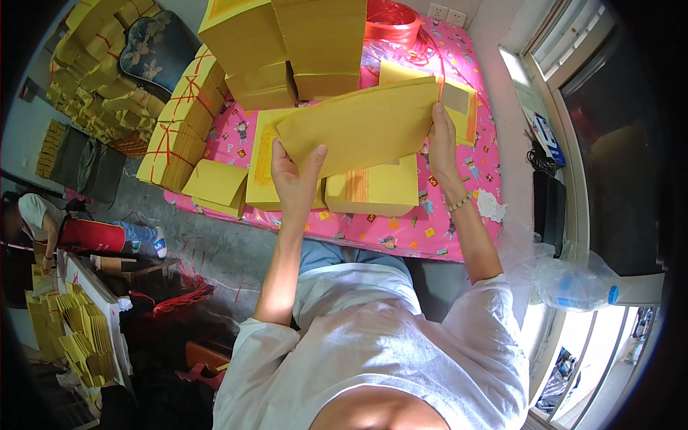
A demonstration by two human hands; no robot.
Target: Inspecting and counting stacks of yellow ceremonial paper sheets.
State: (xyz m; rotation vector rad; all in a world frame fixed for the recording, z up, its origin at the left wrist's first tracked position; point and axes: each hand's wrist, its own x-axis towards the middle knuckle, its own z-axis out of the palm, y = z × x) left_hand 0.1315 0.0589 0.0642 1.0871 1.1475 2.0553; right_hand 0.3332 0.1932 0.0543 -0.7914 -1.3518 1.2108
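Observation:
Between my two hands I hold up a thin stack of yellow paper (pixel 362 127), tilted above the table. My left hand (pixel 297 172) grips its near left edge, thumb on top. At the right end my right hand (pixel 443 143) is closed on the edge, a beaded bracelet on that wrist. Beneath the held sheets lie two yellow paper stacks: one with an orange printed panel (pixel 264 161), partly covered by my left hand, and one with an orange stripe (pixel 383 188). Another yellow stack (pixel 217 185) sits to their left.
A pink patterned cloth (pixel 466 197) covers the table. Tall yellow stacks (pixel 322 43) stand at the back, with red strapping (pixel 393 27) beside them. Red-tied bundles (pixel 172 147) line the left edge. At far left a person (pixel 43 218) works by another table. A plastic bottle (pixel 584 292) lies right.

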